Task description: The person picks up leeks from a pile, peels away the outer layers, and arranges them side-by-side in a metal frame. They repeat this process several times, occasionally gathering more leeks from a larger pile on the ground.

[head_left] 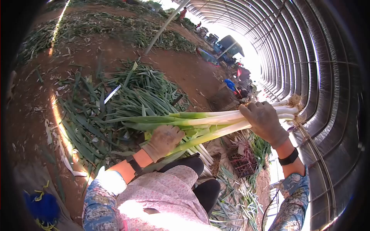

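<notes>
A bunch of long green onions point(219, 119) stretches crosswise in front of me, its white shafts and roots to the right and its green leaves to the left. My right hand point(265, 120), in a soiled glove, is closed round the white shafts not far from the roots. Lower down and to the left, my gloved left hand point(163, 141) is closed on the green part of the bunch. More white onion stalks point(204, 157) lie below, close to my knees.
A big heap of green leaves point(142, 90) covers the ground ahead, with a pale flat strip point(112, 94) on it. A dark red crate point(243, 161) stands below my right hand. The ribbed tunnel wall point(327, 111) rises at right. A slanted pole point(165, 27) stands beyond.
</notes>
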A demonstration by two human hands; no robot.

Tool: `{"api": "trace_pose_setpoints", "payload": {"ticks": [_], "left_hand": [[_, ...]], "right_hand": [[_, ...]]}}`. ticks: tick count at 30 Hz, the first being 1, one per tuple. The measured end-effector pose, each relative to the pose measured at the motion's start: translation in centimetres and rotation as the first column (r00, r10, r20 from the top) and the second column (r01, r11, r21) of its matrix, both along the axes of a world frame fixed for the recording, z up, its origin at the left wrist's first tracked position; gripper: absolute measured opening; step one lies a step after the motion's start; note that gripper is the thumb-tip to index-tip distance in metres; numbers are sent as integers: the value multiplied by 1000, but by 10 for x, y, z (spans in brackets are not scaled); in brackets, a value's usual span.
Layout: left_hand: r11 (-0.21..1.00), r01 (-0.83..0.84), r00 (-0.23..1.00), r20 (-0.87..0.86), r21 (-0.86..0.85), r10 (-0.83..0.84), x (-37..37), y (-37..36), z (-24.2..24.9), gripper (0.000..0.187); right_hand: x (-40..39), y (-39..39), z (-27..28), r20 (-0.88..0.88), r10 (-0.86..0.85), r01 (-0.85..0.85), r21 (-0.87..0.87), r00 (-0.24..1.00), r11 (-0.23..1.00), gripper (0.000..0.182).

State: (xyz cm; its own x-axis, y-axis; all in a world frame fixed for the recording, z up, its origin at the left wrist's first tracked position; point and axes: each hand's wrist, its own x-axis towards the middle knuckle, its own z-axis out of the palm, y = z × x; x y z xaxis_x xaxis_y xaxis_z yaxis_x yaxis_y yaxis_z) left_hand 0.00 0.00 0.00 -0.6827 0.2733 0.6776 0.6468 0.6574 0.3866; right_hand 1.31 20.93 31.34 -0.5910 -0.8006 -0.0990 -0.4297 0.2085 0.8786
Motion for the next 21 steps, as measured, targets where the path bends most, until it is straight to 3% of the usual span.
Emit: {"api": "trace_pose_setpoints", "payload": {"ticks": [2, 5, 8, 11, 12, 13, 14, 15, 17, 18, 19, 20, 21], "left_hand": [[971, 61, 987, 132, 232, -93, 3, 3, 0, 22], [866, 114, 966, 147, 487, -211, 9, 15, -25, 16], [844, 319, 887, 179, 431, -427, -10, 24, -48, 14], [449, 239, 641, 207, 861, -739, -2, 7, -41, 12], [689, 295, 853, 143, 663, -502, -8, 0, -59, 14], [425, 172, 752, 160, 889, -640, -7, -14, -65, 13], [135, -22, 638, 118, 991, -761, -5, -29, -72, 12], [560, 154, 880, 145, 814, -452, 0, -52, -73, 12], [562, -163, 795, 445, 811, -412, -3, -103, -71, 21], [804, -252, 853, 516, 538, -78, -8, -135, -70, 34], [634, -401, 812, 577, 661, -89, -26, -168, -101, 29], [721, -475, 875, 359, 504, 325, -38, -198, -111, 27], [725, -592, 776, 9, 351, 630, -44, -217, -113, 29]], "right_hand": [[0, 0, -2, -8, 29, -29, -3, 1000, 1000, 43], [2, 0, -12, 9, 26, -26, 4, 1000, 1000, 40], [3, 1, -16, 13, 72, -72, 7, 997, 997, 30], [0, 13, -25, 15, 49, -48, -24, 999, 999, 30], [1, 17, -25, 23, 32, -32, -33, 999, 999, 30], [2, 21, -25, 32, 15, -14, -43, 999, 999, 30], [3, 27, -28, 43, -3, 6, -59, 999, 998, 31], [2, 32, -27, 44, -22, 25, -71, 999, 997, 32], [2, 43, -29, 59, -65, 71, -98, 996, 993, 33], [3, 46, -29, 53, -60, 65, -93, 997, 994, 34], [4, 46, -27, 47, -54, 58, -89, 997, 994, 34], [5, 47, -26, 40, -45, 49, -85, 998, 995, 35], [5, 50, -27, 29, -58, 60, -83, 998, 995, 34]]}}
